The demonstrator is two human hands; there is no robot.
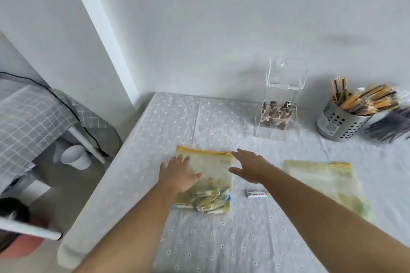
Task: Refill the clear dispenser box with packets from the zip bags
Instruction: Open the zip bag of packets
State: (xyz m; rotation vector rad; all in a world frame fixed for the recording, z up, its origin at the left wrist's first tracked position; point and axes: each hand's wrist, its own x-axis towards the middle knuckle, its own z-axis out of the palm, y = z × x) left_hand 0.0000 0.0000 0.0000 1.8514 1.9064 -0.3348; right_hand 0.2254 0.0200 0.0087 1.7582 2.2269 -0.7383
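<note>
One wide-angle view, taken from the person's head, faces forward and down across the table [221, 239] toward the wall [221, 17]. The left hand [177, 173] and right hand [250, 166] sit near, mid-frame.

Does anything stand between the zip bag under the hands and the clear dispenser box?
Nothing visible does. Only bare tablecloth lies between the zip bag and the dispenser box. The metal cup stands to the right of the box, off that path.

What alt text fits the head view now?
A person's left hand lies flat on a yellow-topped zip bag of packets on the table, while the right hand reaches, open, toward its zipper end. A second zip bag lies to the right; the clear dispenser box stands behind.
</note>
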